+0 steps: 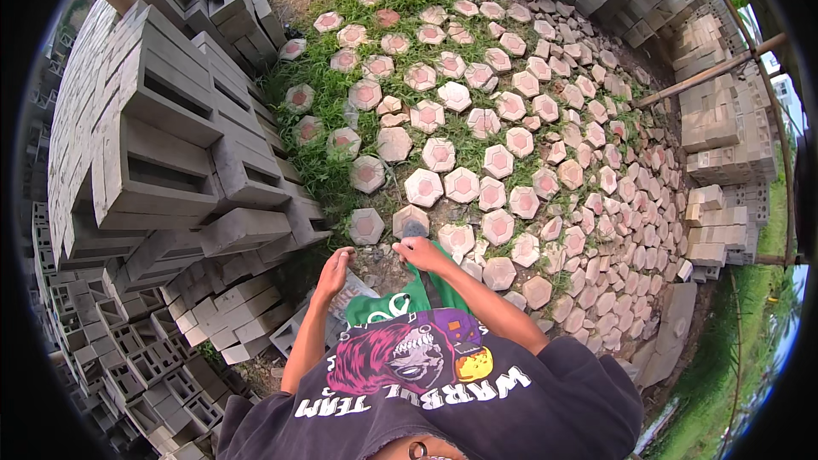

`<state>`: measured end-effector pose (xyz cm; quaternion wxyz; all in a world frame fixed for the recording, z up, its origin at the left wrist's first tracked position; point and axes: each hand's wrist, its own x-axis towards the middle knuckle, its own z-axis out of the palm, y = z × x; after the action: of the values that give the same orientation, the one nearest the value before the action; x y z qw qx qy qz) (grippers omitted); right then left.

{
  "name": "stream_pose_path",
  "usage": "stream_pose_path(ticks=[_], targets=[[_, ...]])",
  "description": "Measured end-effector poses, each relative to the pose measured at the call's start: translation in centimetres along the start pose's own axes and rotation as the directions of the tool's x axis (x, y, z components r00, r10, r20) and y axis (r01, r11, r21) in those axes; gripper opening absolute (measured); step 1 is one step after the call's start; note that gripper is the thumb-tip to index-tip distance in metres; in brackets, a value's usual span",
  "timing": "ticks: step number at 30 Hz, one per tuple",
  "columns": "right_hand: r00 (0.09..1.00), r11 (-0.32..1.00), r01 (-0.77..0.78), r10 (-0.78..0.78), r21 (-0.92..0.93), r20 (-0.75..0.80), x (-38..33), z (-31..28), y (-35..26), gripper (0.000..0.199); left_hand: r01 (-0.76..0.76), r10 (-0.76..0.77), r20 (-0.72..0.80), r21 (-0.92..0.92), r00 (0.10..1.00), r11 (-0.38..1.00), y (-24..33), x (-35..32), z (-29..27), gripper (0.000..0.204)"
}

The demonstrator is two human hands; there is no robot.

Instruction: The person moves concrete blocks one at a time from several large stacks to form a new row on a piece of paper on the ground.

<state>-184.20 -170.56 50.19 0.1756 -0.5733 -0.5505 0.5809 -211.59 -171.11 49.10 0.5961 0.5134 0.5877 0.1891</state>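
Observation:
My right hand (417,255) is closed in front of my waist. A rounded grey thing (415,228) shows just past its knuckles, and a dark strip (429,288) runs from the hand back toward my shirt; I cannot make out exactly what the fingers grip. To its left, my left hand (338,266) is raised with its fingers curled together, and anything inside is too small to see. The hands are apart. Beneath them hangs green cloth (366,310) with white markings, partly covered by my dark printed shirt (511,383).
Hexagonal paving blocks (423,187) with reddish centres spread ahead and to the right, with grass (332,111) between some. Tall stacks of hollow concrete blocks (162,132) crowd the left. More block stacks (724,128) and a wooden pole (711,75) line the right side.

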Motion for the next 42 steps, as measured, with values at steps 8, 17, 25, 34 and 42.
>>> stream_pose_path(ticks=[8,17,25,34,42], targets=[[0.97,0.935,0.01,0.076,0.353,-0.231,3.0,-10.7,0.5,0.018,-0.075,0.087,0.091,-0.128,0.992,0.989,15.1,9.0,6.3,0.051],[0.869,0.868,-0.031,0.268,0.495,-0.415,10.5,-21.2,-1.2,0.046,-0.147,0.115,0.172,0.189,0.978,0.971,25.8,24.4,4.5,0.054],[0.758,0.78,0.073,0.362,0.621,-0.543,23.1,-31.5,-3.9,0.041,-0.374,0.327,0.379,0.056,0.866,0.926,32.8,45.2,2.5,0.038],[0.677,0.747,0.204,0.359,0.632,-0.643,31.2,-40.3,-7.0,0.016,-0.456,0.312,0.519,0.174,0.796,0.873,44.1,63.5,0.1,0.045],[0.658,0.703,0.181,0.433,0.687,-0.616,37.8,-54.3,-3.7,0.019,-0.38,0.315,0.533,0.013,0.785,0.925,49.4,74.2,10.0,0.027]])
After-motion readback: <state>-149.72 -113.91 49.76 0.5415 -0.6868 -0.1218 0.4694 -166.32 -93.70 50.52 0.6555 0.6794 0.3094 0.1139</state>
